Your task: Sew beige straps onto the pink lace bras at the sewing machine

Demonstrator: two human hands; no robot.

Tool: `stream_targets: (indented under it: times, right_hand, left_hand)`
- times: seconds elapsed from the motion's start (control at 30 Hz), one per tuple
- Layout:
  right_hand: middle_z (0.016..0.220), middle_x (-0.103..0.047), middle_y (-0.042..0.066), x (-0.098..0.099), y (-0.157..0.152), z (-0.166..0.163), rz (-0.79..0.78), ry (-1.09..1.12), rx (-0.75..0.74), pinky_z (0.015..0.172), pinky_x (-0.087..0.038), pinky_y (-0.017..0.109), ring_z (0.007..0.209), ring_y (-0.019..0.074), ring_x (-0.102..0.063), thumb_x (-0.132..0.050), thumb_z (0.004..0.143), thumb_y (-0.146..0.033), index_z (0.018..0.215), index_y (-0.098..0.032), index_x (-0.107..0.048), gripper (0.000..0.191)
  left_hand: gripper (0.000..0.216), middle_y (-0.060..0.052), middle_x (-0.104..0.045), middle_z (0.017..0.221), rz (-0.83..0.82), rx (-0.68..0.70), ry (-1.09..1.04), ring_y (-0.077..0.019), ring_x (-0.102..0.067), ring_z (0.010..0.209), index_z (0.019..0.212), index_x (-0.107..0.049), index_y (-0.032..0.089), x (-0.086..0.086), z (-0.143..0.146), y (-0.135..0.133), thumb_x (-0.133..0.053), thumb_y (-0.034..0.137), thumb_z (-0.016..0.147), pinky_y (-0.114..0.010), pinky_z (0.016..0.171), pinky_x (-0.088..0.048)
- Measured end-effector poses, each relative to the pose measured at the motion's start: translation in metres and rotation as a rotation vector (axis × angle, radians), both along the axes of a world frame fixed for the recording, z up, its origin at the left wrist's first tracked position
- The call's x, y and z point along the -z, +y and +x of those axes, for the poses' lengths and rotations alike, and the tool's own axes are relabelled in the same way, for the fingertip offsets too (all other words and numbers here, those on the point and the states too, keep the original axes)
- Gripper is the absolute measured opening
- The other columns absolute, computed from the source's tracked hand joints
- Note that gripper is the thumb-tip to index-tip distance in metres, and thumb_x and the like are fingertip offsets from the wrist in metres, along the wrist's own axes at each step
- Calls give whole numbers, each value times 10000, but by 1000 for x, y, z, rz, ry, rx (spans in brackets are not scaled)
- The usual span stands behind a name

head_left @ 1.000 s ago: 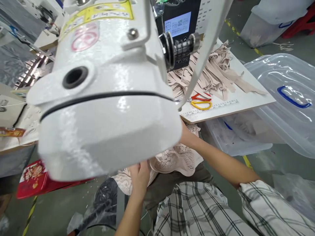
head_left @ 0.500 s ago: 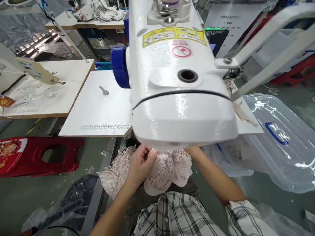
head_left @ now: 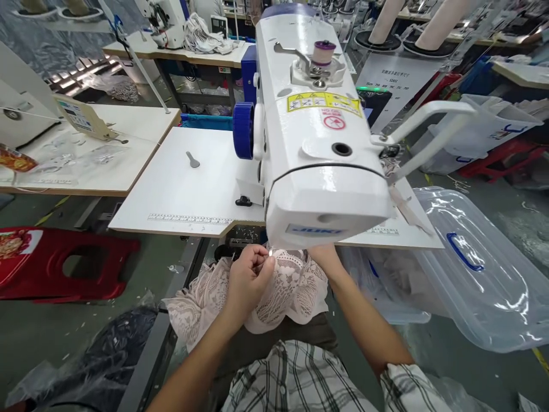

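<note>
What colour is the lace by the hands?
The lace fabric is pale pinkish beige, clearest in the head view.

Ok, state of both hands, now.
Left hand: closed, pinching the lace.
Right hand: at the lace, fingers hidden behind the machine; open or closed can't be told.

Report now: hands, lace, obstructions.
Left hand pinching beige lace near sewing machine head. Right hand at the lace's right side, fingers hidden behind that head. Lace gathered, draped over lap.
</note>
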State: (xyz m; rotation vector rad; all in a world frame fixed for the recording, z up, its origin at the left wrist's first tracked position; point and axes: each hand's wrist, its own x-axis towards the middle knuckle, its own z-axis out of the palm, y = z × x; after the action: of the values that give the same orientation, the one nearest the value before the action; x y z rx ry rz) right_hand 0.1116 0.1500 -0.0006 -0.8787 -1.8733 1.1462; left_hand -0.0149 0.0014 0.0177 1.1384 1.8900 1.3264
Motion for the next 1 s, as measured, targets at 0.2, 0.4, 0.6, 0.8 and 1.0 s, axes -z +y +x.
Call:
stream_targets:
  times: [0.2,0.4,0.6,0.8,1.0]
  right_hand:
    - [680,-595,-15,7,-55,35,-450,359,29,600,-531,278,585,136,-568,-680,839,-514,940,-247,-672,285]
    - [780,-690,38,26,-148,88,-346,344,-281,570,-567,328,658,200,-675,-753,824,-435,944,-266,-727,209]
    - [1026,-710,43,21,-152,86,145,333,-462,781,-614,345,862,189,-716,-662,895,-207,1234,-330,-657,361]
    - [1086,-697,52,-42,-115,105,75,312,-101,826,-613,360,944,197,-703,-655,916,-260,1072,-305,-706,170]
    - [687,-605,-19,-61,-45,128,-361,336,300,400,-356,145,422,19,-427,-830,758,-347,713,-200,-603,275]
  left_hand:
    - [283,69,-493,571,-73,103,349,-109,-422,428,858,-556,218,-7,-4,-13,-649,482,817,-225,438,-269]
    - [384,50,-365,441,421,-79,879,-113,-365,424,546,-426,216,9,3,-29,-607,303,873,-266,466,-224]
    - [387,40,-441,485,399,-106,683,-108,-399,461,547,-472,201,11,16,-38,-535,277,921,-243,485,-270]
    - [292,10,-573,643,18,350,77,-126,-486,598,676,-582,179,19,74,-46,-602,396,870,-236,546,-322]
    - [273,17,-571,770,-217,905,-475,-109,-509,693,885,-619,139,33,104,-66,-570,402,940,-189,606,-402]
